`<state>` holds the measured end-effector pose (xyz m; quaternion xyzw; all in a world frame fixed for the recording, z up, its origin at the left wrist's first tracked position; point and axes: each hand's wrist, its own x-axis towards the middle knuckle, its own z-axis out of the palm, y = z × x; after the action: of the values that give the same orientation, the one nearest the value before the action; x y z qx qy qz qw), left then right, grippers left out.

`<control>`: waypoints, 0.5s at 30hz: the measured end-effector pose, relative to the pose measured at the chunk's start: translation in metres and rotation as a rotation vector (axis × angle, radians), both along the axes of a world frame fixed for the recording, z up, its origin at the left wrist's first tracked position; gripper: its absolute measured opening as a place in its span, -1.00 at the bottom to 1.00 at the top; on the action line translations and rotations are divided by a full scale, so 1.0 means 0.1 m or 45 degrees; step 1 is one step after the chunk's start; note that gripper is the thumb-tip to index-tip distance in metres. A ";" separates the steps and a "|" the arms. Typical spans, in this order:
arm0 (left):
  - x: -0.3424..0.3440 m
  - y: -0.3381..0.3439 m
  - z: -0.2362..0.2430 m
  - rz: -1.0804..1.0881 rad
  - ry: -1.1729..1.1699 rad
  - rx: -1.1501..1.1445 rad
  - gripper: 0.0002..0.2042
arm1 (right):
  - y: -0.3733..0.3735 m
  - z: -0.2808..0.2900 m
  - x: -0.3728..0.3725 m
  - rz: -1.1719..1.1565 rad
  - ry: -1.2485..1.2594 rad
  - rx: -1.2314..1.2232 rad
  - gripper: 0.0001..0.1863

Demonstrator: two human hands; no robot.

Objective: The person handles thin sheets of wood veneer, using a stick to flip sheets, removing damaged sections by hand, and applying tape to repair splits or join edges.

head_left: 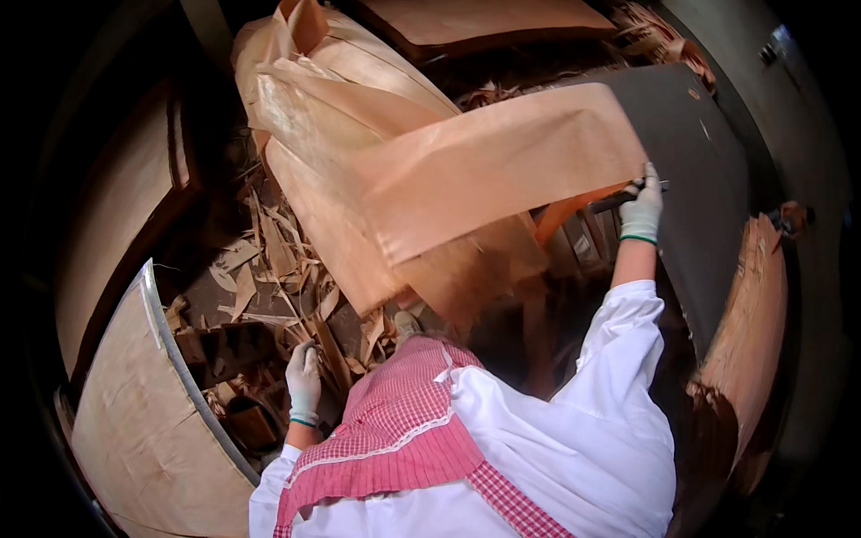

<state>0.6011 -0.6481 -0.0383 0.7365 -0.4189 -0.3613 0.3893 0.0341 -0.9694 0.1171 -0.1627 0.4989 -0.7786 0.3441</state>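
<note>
My right hand (640, 211), in a white glove with a green cuff, grips the right end of a thin peach veneer sheet (502, 157); a small dark object shows beside its fingers, too small to name. The sheet lies over a loose pile of crumpled, folded veneer (345, 72). My left hand (303, 381), gloved the same way, hangs low with curled fingers beside veneer scraps (265, 247) at my left; whether it holds anything is hidden.
Stacked boards (112, 224) and a pale panel (148, 403) stand at the left. Another sheet (484, 18) lies at the back. A dark grey board (708, 179) and a rough-edged veneer stack (740, 332) are at the right, with more scraps (664, 40) behind.
</note>
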 end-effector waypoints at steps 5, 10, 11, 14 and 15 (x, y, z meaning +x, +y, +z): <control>-0.18 0.37 0.00 -0.171 -0.060 -0.165 -0.79 | 1.29 0.54 -0.45 -0.155 0.077 -0.210 -0.87; -0.80 0.73 0.50 -0.500 0.020 -0.273 -0.78 | 2.53 1.06 -0.16 -0.175 0.025 -0.313 -0.87; -1.03 0.76 0.73 -0.614 0.121 -0.288 -0.76 | 2.75 1.19 -0.07 -0.177 0.037 -0.319 -0.87; -1.80 0.93 1.55 -0.989 0.433 -0.322 -0.68 | 3.34 1.47 0.15 -0.213 0.116 -0.400 -0.85; -2.04 0.97 1.78 -1.166 0.492 -0.367 -0.66 | 3.50 1.56 0.20 -0.178 0.226 -0.353 -0.83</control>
<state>0.3969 -0.5514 0.1401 0.3365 -0.6643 -0.5627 0.3590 0.0540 -0.6196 0.2727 -0.2415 0.4253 -0.8446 0.2179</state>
